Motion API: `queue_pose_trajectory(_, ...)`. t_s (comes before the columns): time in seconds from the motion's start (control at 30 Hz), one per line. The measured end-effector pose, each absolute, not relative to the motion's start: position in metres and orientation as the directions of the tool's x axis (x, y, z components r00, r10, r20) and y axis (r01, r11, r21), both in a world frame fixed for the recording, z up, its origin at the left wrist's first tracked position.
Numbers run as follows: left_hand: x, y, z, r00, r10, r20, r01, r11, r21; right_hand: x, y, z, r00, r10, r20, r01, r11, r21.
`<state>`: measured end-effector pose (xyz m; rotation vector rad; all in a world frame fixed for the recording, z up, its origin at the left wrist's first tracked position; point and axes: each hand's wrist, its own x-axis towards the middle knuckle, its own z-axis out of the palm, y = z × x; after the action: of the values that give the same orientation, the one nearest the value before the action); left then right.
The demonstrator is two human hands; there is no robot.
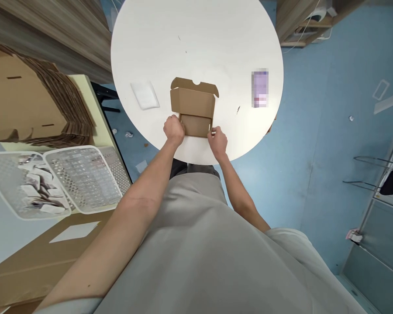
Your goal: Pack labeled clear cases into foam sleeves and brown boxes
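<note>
A small brown cardboard box [196, 102] lies near the front edge of the round white table [196, 35], its lid raised and leaning away from me. The lid's far flap has a half-round notch. My left hand [174, 129] is closed on the box's near left corner, with the fingertips partly hidden. At the near right corner, my right hand [218, 141] pinches the side wall between thumb and fingers. Nothing shows inside the box. Left of it lies a clear-white flat packet [145, 95]. To the right is a purple rectangular item [260, 88], blurred by pixels.
On the left, a side table holds a stack of flat cardboard boxes [26, 96]. White plastic baskets [81, 179] of small packages stand beside it. A large carton [36, 261] is nearer me. Paper scraps [384, 104] lie on the blue floor, with a metal rack [380, 218] at right.
</note>
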<state>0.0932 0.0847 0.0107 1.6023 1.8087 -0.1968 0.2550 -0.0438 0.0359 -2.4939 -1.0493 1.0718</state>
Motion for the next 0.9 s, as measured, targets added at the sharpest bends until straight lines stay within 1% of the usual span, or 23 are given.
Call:
queue_pose_trajectory(0.13,0.094,0.081,-0.003,-0.019,0.844,-0.535,0.859,0.288,0.424,0.231,-0.041,0.047,0.42,0.738,-0.529,0.651,-0.65,-0.391)
queue_pose_trajectory(0.23,0.093,0.079,-0.011,-0.034,0.851,-0.525,0.828,0.318,0.463,0.231,-0.041,0.045,0.413,0.756,-0.508,0.651,-0.635,-0.416)
queue_pose_trajectory(0.33,0.093,0.078,-0.013,-0.032,0.851,-0.524,0.83,0.315,0.461,0.244,-0.038,0.038,0.446,0.732,-0.515,0.567,-0.676,-0.47)
queue_pose_trajectory(0.43,0.092,0.077,-0.01,-0.006,0.847,-0.531,0.856,0.279,0.435,0.256,-0.031,0.031,0.464,0.681,-0.566,0.53,-0.726,-0.438)
queue_pose_trajectory(0.53,0.09,0.076,-0.008,0.025,0.843,-0.538,0.875,0.242,0.42,0.261,-0.023,0.027,0.451,0.651,-0.61,0.588,-0.732,-0.346)
queue_pose_trajectory(0.63,0.088,0.077,-0.009,0.051,0.839,-0.541,0.87,0.229,0.437,0.261,-0.016,0.024,0.452,0.654,-0.607,0.648,-0.708,-0.28)
queue_pose_trajectory(0.83,0.086,0.073,-0.005,0.062,0.837,-0.544,0.841,0.249,0.479,0.257,-0.008,0.021,0.466,0.659,-0.591,0.661,-0.703,-0.263)
queue_pose_trajectory(0.9,0.084,0.071,0.0,0.081,0.826,-0.558,0.847,0.238,0.475,0.257,-0.008,0.021,0.482,0.651,-0.586,0.656,-0.712,-0.251)
